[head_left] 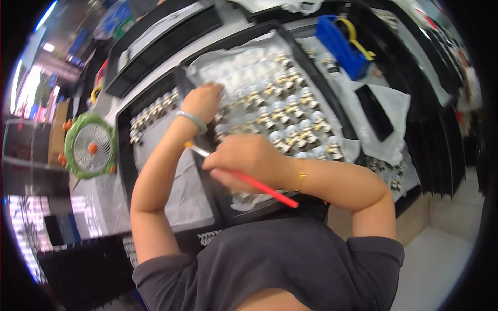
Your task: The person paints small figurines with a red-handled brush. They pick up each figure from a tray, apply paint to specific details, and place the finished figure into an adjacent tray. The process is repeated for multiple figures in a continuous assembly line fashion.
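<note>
In my right hand (254, 160) is a slim paintbrush (264, 188) with a red handle. Its yellowish bristle tip points left, close to my left forearm. My left hand (203, 103) reaches over the left rim of a black tray (303, 65), its fingers curled down; whatever they hold is hidden beneath them. Rows of small figurine-like pieces (280, 114), pale blue, cream and dark, stand on white sheeting in this tray. To its left, a second black tray (124, 171) has a short row of similar pieces (155, 111) along its far side.
A green toy-like fan (91, 147) stands at the left. Beyond the trays lies a long black bin (166, 49). On the right are a blue holder with yellow tape (342, 46), a dark phone (374, 113) on white sheeting, and more small pieces (391, 176).
</note>
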A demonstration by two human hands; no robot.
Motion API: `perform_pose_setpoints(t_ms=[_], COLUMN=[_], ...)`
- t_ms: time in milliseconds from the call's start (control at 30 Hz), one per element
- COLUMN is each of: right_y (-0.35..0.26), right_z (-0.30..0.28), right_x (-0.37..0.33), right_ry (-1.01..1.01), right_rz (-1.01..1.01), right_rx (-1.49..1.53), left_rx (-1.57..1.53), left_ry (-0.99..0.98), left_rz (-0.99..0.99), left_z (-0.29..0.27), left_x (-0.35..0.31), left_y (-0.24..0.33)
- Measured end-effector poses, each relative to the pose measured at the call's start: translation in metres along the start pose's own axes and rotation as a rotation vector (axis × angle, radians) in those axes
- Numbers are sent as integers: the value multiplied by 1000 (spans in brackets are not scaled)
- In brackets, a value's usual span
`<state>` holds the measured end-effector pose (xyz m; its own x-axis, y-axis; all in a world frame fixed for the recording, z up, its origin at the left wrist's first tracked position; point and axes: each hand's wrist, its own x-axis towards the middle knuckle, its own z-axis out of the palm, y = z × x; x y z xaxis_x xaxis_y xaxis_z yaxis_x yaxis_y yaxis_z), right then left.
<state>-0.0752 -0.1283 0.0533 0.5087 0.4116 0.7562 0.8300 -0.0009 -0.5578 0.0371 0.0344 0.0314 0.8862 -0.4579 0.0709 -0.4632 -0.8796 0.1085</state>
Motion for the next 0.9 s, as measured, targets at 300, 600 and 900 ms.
perform_pose_setpoints(t_ms=[300, 600, 900], right_y=[-3, -3, 1], right_z=[-19, -16, -13], right_x=[12, 10, 9], right_ry=[5, -27, -45], right_rz=[95, 161, 168], right_rx=[116, 89, 68], left_rx=[-2046, -1958, -1151], left_ry=[13, 16, 171], left_rz=[-169, -49, 57], left_z=[-48, -45, -43], left_x=[-117, -155, -164], left_y=[-6, 16, 12])
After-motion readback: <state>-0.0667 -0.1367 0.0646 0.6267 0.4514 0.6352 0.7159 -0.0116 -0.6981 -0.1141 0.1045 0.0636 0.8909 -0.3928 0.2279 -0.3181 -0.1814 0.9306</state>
